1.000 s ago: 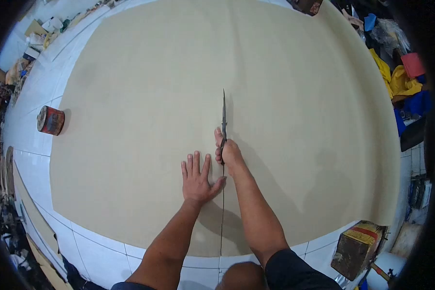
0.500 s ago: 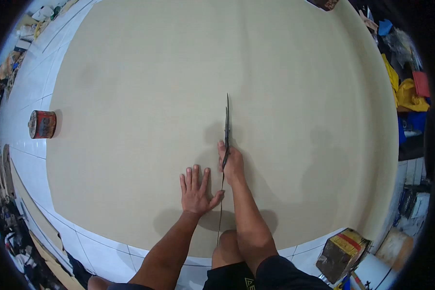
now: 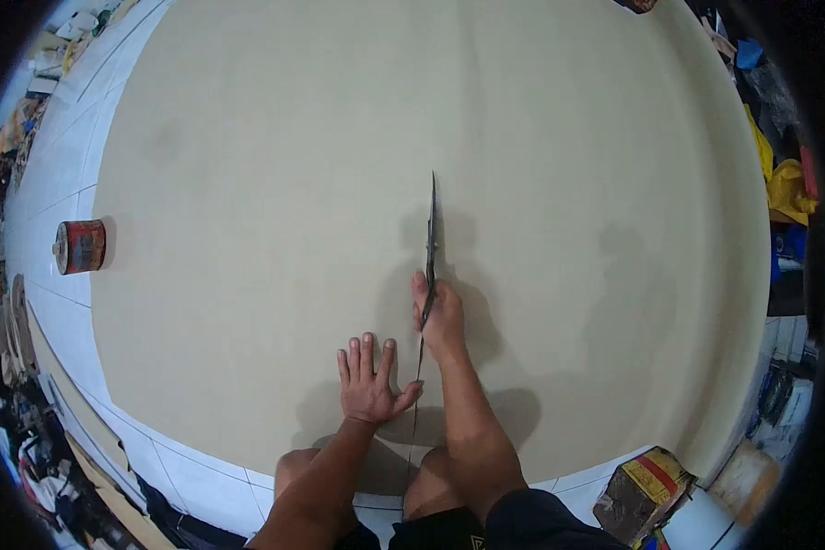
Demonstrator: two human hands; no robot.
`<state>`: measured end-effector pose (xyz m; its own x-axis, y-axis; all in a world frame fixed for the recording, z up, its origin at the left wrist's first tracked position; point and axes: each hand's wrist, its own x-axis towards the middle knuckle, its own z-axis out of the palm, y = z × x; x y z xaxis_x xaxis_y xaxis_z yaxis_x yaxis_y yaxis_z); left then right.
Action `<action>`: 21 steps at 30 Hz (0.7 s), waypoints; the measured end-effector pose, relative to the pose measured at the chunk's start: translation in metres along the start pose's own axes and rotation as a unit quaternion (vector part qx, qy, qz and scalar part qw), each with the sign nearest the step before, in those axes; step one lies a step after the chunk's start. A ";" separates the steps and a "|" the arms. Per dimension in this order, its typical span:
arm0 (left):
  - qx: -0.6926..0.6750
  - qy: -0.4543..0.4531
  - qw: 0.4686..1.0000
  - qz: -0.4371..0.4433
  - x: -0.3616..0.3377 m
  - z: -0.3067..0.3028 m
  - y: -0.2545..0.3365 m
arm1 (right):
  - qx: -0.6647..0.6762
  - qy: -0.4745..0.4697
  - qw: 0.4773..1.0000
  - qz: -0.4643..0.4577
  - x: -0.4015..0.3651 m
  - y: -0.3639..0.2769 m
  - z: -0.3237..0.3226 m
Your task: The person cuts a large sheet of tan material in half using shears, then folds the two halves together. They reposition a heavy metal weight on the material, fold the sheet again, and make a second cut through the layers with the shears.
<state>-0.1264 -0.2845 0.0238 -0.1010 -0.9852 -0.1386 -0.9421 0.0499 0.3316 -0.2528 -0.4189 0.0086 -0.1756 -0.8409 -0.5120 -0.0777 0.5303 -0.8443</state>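
Note:
A large beige sheet (image 3: 266, 202) lies spread on the floor in front of me. My right hand (image 3: 442, 316) is closed round the handles of a pair of dark scissors (image 3: 432, 234). Their blades point away from me and look nearly together. Behind them a thin cut runs through the sheet towards my knees. To the left of this cut, my left hand (image 3: 368, 390) rests flat on the sheet with its fingers spread. Its thumb reaches to the cut's edge.
A red, worn can (image 3: 84, 247) stands on the sheet's left edge. A taped, block-like object (image 3: 644, 490) sits at the near right corner, beside the sheet's rolled right side (image 3: 720, 275). White tiles (image 3: 60, 220) border the sheet. Assorted clutter lines both sides.
The scissors have advanced slightly away from me and their blades have come closer together. My left hand sits a little nearer to me. My left knee has come into view; the camera has shifted slightly.

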 end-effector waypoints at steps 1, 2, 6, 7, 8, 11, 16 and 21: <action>0.001 0.002 1.000 0.004 0.001 0.001 0.000 | 0.002 0.003 1.000 -0.003 0.011 -0.013 -0.001; 0.006 0.011 1.000 0.007 -0.001 0.003 0.000 | 0.007 -0.017 1.000 0.007 0.020 -0.029 -0.003; 0.010 0.022 1.000 0.012 -0.001 0.004 0.000 | 0.052 -0.028 0.998 0.031 0.045 -0.042 0.002; 0.011 0.026 1.000 0.013 0.001 0.004 0.000 | 0.054 -0.028 0.998 0.027 0.050 -0.038 0.004; 0.013 0.022 1.000 0.013 0.000 0.004 0.000 | 0.039 -0.003 0.999 0.015 0.051 -0.032 0.006; 0.014 0.020 1.000 0.018 -0.002 0.006 -0.002 | 0.032 0.022 0.999 -0.009 0.054 -0.020 0.009; 0.005 -0.001 1.000 0.011 0.001 0.004 0.000 | 0.008 0.015 1.000 -0.007 0.059 -0.039 0.002; 0.017 -0.009 1.000 0.012 0.000 0.001 -0.001 | 0.074 -0.047 0.995 0.044 0.093 -0.088 0.004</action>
<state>-0.1258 -0.2841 0.0222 -0.1295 -0.9804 -0.1488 -0.9498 0.0796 0.3026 -0.2582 -0.5443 0.0345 -0.0817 -0.8024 -0.5912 0.0814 0.5859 -0.8063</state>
